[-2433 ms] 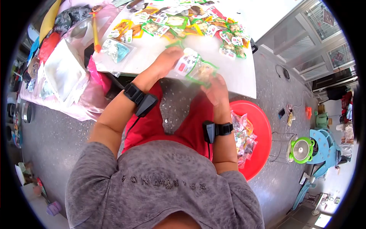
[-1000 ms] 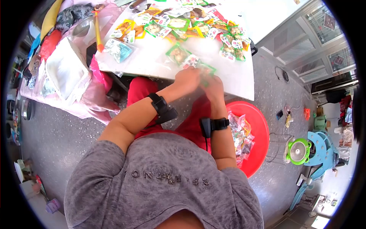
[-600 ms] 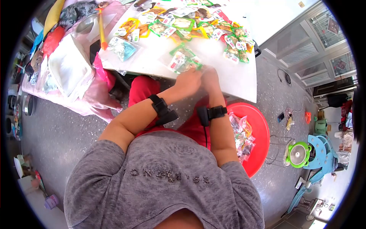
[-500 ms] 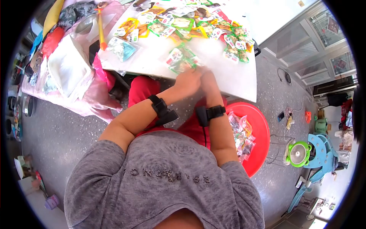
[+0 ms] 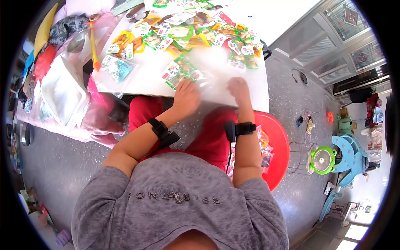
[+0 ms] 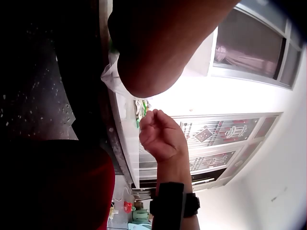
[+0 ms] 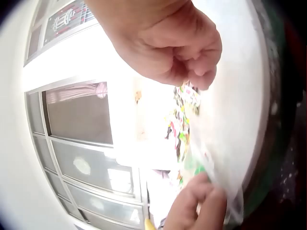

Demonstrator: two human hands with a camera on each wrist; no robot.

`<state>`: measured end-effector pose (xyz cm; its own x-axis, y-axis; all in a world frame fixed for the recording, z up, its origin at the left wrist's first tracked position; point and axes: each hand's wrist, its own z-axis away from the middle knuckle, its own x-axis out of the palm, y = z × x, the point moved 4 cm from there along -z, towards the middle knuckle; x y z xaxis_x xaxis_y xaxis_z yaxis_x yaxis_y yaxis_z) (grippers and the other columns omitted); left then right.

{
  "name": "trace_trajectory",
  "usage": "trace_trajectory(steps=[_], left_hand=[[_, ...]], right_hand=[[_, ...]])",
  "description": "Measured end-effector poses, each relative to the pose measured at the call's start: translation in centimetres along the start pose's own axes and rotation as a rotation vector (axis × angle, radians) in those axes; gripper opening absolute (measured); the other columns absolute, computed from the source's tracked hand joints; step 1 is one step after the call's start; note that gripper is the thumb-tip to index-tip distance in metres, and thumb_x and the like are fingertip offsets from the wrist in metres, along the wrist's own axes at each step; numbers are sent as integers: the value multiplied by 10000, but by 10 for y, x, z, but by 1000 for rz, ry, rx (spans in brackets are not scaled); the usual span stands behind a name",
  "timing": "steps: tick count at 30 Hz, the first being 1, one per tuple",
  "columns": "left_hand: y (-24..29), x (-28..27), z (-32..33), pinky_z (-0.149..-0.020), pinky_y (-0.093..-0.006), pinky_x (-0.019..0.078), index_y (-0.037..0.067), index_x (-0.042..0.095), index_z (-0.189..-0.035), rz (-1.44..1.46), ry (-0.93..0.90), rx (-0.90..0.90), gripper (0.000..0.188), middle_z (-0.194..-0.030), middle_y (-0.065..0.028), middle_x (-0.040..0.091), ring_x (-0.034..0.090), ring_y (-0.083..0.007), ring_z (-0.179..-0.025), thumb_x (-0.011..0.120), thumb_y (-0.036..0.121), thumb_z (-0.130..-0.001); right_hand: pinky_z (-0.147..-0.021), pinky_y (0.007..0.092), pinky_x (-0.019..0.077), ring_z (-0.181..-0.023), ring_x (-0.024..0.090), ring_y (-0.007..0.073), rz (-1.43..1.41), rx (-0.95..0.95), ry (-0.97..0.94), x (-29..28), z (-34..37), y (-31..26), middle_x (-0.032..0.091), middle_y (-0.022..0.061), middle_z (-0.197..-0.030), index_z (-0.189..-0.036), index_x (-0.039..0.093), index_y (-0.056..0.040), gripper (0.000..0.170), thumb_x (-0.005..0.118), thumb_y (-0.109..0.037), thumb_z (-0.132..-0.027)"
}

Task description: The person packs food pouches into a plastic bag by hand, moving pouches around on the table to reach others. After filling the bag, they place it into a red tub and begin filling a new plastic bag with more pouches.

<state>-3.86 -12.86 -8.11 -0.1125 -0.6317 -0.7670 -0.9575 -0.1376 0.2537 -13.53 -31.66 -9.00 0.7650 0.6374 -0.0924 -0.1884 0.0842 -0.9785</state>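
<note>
Grey speckled floor [image 5: 66,166] surrounds the white tabletop [image 5: 146,79] in the head view. Colourful plastic food packets [image 5: 181,32] spread toward twelve o'clock; the round red plastic basin [image 5: 280,164] sits at four. At eleven, the left hand [image 5: 186,99] touches a clear plastic bag with green-edged packets [image 5: 182,71]; the right hand [image 5: 239,91] lies at one.

Left wrist view: the right hand, at six, curls around nothing visible; the left fingers are hidden.

Right wrist view: the right hand clenches at twelve, while the left, at five, pinches the clear bag.
</note>
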Motion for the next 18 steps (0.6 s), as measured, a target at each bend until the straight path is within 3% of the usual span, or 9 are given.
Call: trace_trajectory(steps=[3,6,9,12,15,17,18], left_hand=[[2,2,1,-870,-409,277,46,531,-779,-15,0,-20,219,-985,-133,476,389,-304,-1026,570,183,-613],[3,3,2,-884,-414,258,54,525,-830,-19,-21,-43,298,-999,-130,474,378,-298,-1042,592,239,-605],[0,5,4,-887,-415,252,60,525,-855,-32,-53,-47,339,-1003,-126,475,372,-294,-1052,602,273,-601],[1,1,3,-881,-412,259,63,530,-855,-17,-50,-48,331,-1001,-121,476,375,-290,-1048,597,268,-605],[1,-1,3,-864,-409,272,60,532,-846,-18,-34,-32,309,-986,-115,479,384,-283,-1032,584,240,-600],[-1,-1,3,-844,-406,287,59,533,-825,-43,-12,-20,282,-973,-110,483,396,-275,-1011,573,214,-593],[-1,0,3,-833,-401,292,59,533,-810,-57,-38,-24,268,-961,-106,487,399,-270,-1001,568,205,-589]], right_hand=[[-396,214,366,-524,515,133,18,-42,331,-32,-34,0,504,53,-701,-847,499,8,170,523,-103,-721],[-366,230,355,-466,484,136,73,-1,441,-44,-62,0,498,70,-689,-890,502,18,201,529,-69,-712],[-347,239,347,-419,451,140,-1,111,261,-44,-95,15,496,71,-690,-899,531,14,197,521,-34,-708],[-353,223,375,-451,486,132,-52,176,296,-39,-105,15,497,58,-615,-795,472,-2,150,562,-51,-686],[-347,202,351,-435,455,119,-177,142,263,-33,-98,12,500,50,-635,-786,479,-18,141,564,-37,-675],[-466,230,398,-569,490,128,-12,-37,162,-39,-104,24,515,55,-714,-834,476,-33,158,533,-55,-689],[-508,244,411,-611,498,134,-104,-43,142,-40,-97,27,517,59,-738,-849,472,-31,165,520,-59,-695]])
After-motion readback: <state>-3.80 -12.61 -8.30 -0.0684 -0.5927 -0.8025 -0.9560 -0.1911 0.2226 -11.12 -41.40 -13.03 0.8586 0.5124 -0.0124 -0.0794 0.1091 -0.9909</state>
